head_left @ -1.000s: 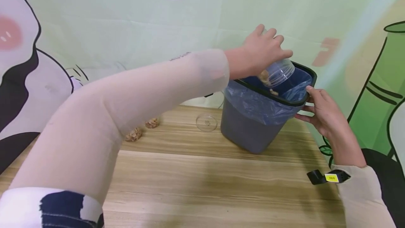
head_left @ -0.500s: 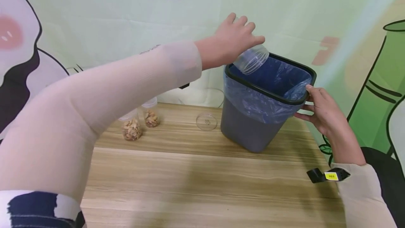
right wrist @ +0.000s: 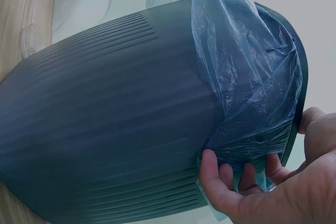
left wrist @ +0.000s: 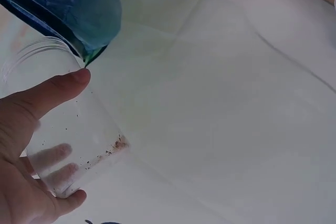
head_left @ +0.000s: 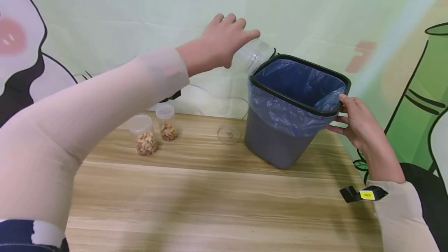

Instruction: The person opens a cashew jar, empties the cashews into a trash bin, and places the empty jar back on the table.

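Note:
My left hand [head_left: 225,42] grips a clear plastic jar [head_left: 254,53], tipped sideways with its mouth beside the left rim of a grey trash bin [head_left: 276,145]. Through the jar's wall in the left wrist view, brown crumbs [left wrist: 121,142] cling near its base. The thumb [left wrist: 58,90] lies along the jar. A blue plastic bag [head_left: 287,116] lines the bin and folds over its outside under the black rim. At the bin's right corner my right hand [head_left: 360,123] holds the rim, thumb on top and fingers beneath, pressing into the bag [right wrist: 247,77].
Two lidded jars of nuts, a larger one [head_left: 145,137] and a smaller one [head_left: 167,123], stand on the wooden table [head_left: 196,205] at the left. A clear round lid [head_left: 229,134] lies between them and the bin. A printed cloth backdrop [head_left: 122,18] hangs behind.
My left hand has drawn the jar left, from over the bin's opening to beside its rim. Nuts seen at the jar's mouth earlier have left it. The right hand has stayed put.

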The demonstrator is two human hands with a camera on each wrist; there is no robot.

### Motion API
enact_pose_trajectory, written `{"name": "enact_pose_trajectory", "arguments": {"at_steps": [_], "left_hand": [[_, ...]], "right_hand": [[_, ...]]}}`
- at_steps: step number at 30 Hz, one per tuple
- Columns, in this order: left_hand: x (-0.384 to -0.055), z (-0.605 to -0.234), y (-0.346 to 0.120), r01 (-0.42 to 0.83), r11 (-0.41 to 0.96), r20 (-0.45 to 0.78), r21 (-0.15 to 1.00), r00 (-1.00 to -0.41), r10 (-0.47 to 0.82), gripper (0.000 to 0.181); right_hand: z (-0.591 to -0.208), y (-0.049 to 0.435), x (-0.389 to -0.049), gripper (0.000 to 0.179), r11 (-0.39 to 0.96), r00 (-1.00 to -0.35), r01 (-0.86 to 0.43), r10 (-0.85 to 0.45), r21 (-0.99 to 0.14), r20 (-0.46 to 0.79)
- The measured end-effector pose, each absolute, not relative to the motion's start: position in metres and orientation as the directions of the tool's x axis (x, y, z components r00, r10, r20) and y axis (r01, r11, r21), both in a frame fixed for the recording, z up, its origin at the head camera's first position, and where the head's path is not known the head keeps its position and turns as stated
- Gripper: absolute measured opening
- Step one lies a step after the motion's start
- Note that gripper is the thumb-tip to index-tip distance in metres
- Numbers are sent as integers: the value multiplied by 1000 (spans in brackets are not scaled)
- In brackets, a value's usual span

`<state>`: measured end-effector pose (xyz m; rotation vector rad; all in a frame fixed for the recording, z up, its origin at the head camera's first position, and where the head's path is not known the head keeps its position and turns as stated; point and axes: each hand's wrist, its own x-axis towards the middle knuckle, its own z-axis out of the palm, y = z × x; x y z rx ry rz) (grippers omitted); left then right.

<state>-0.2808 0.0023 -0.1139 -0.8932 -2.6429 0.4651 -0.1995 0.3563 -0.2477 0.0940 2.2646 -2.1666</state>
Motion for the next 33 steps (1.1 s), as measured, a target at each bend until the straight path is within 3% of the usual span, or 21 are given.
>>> {"name": "enact_pose_trajectory", "arguments": {"at_steps": [7, 13, 23, 33], "left_hand": [[-284, -120, -15, 516, 798, 205, -311, -783, 587, 100], [-282, -123, -24, 540, 824, 253, -170, -785, 566, 101], [-278, -126, -30, 556, 828, 277, 70, -808, 520, 105], [-274, -137, -34, 567, 795, 299, 216, -813, 499, 105]], "right_hand": [[-248, 359, -198, 37, 29, -998, 53, 47, -998, -52], [-248, 359, -197, 38, 34, -997, 50, 53, -998, -48], [-248, 358, -197, 38, 38, -997, 51, 54, -998, -48], [-247, 357, -198, 39, 32, -997, 55, 56, -998, -53]]}}
